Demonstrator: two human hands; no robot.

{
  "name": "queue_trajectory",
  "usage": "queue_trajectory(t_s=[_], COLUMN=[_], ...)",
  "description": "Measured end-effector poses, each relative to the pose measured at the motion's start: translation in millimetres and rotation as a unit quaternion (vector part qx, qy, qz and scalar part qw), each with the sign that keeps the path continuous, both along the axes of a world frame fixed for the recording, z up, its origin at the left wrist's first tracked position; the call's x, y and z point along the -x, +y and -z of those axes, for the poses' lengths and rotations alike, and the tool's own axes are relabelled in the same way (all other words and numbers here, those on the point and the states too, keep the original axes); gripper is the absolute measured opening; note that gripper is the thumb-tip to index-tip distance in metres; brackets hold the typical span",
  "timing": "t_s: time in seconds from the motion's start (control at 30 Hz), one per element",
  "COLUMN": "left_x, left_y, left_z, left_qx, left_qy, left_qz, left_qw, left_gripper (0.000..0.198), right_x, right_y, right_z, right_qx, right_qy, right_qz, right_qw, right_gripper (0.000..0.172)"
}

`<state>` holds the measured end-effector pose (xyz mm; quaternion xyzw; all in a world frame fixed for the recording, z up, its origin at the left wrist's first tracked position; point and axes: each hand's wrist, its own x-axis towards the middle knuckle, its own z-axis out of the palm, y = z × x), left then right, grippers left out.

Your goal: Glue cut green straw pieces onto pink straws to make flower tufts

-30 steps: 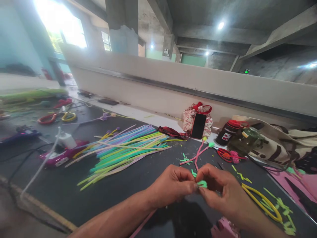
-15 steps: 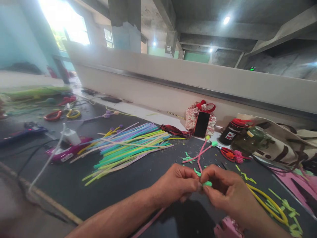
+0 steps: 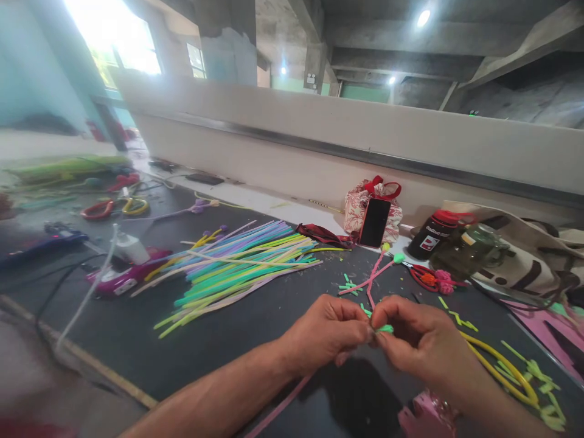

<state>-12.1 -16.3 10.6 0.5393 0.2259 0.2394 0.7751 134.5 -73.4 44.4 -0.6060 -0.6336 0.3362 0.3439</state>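
Observation:
Both hands meet fingertip to fingertip over the dark table. My right hand [image 3: 415, 337] is closed in a pinch on a small green pipe-cleaner piece [image 3: 386, 329], which shows between thumb and forefinger. My left hand [image 3: 333, 331] is closed too, its fingertips pressed against the same spot. A pink pipe-cleaner stem [image 3: 285, 404] runs from under the left hand toward the lower edge; its upper end is hidden. Just beyond lie pink stems [image 3: 368, 283] with a green tip [image 3: 398, 258] and a yellow tip [image 3: 385, 247], beside short green cuttings [image 3: 349, 284].
Colourful pipe cleaners [image 3: 241, 267] lie in a pile to the left, near a magenta glue gun or similar device [image 3: 123, 277]. A phone [image 3: 375, 222], a black bottle [image 3: 431, 234] and red-handled pliers [image 3: 422, 277] stand or lie behind. Yellow-handled scissors [image 3: 506, 371] are at right.
Both hands stay pinched together, with a slight shift of the fingers around the green piece. The whole view has tilted slightly.

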Motion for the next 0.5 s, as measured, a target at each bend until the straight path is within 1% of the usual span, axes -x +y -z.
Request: queue_trajectory(t_s=[0.07, 0.17, 0.2, 0.3, 0.33, 0.4, 0.5], left_x=[0.3, 0.5, 0.5, 0.1, -0.1, -0.5, -0.8], left_y=[2.6, 6.5, 7.5, 9.1, 9.4, 9.7, 10.1], left_z=[1.8, 2.3, 1.9, 0.5, 0.3, 0.8, 3.6], left_qx=[-0.015, -0.058, -0.070, -0.092, -0.095, -0.102, -0.115], left_qy=[0.004, 0.014, 0.019, 0.029, 0.033, 0.042, 0.067], left_qz=[0.003, -0.005, -0.015, -0.045, -0.052, -0.062, -0.069], left_qw=[1.000, 0.998, 0.997, 0.994, 0.994, 0.992, 0.989], left_gripper=[0.008, 0.014, 0.017, 0.025, 0.025, 0.025, 0.026], right_x=[0.0, -2.8, -4.7, -11.9, -14.3, -17.7, -19.1], right_y=[1.8, 3.4, 3.3, 1.7, 1.3, 1.6, 4.1], right_z=[0.1, -3.8, -5.7, -8.8, -8.4, -5.3, 2.2], right_qx=[-0.004, -0.014, -0.014, -0.006, -0.002, 0.009, 0.020], right_qy=[0.000, -0.022, -0.026, -0.009, -0.002, 0.003, 0.000], right_qz=[-0.003, -0.018, -0.023, -0.019, -0.013, -0.008, -0.022], right_qw=[1.000, 0.999, 0.999, 1.000, 1.000, 1.000, 1.000], right_gripper=[0.002, 0.006, 0.012, 0.037, 0.042, 0.045, 0.042])
